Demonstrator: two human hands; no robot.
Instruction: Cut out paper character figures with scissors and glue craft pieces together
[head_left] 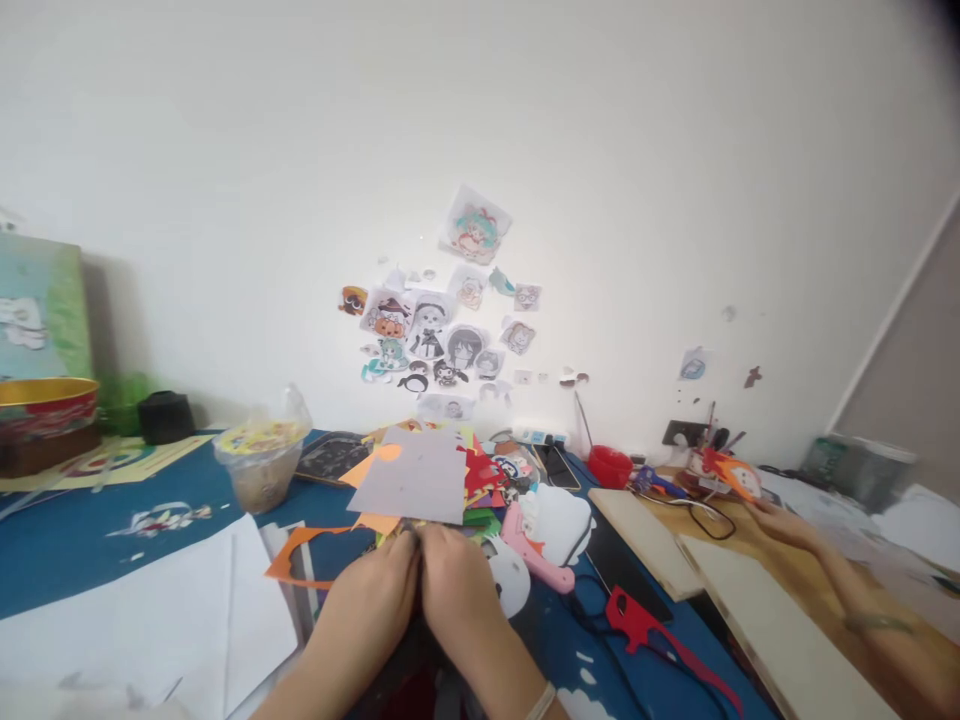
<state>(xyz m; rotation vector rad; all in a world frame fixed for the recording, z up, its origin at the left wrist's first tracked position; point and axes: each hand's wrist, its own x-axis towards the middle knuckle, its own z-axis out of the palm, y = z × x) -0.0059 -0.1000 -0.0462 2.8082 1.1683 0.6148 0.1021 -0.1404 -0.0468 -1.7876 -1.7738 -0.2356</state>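
Observation:
My left hand [375, 580] and my right hand [459, 572] are pressed together at the near edge of a pile of coloured paper. Both have their fingers curled inward, and whatever they grip is hidden behind the knuckles. Just beyond them lies a grey sheet [420, 478] on top of the pile. To the left is an orange paper offcut [289, 562] with a curved cut-out. A pink hot glue gun [536, 550] rests close to my right hand, with white round paper shapes [555, 520] around it.
White sheets [165, 610] cover the near left of the blue table. A lidded plastic cup [261, 470] stands behind them. On the right lie a red paper offcut [637, 620], black cables and pale boards [772, 610]. Another person's arm [832, 570] reaches in, holding an orange cut-out [739, 478].

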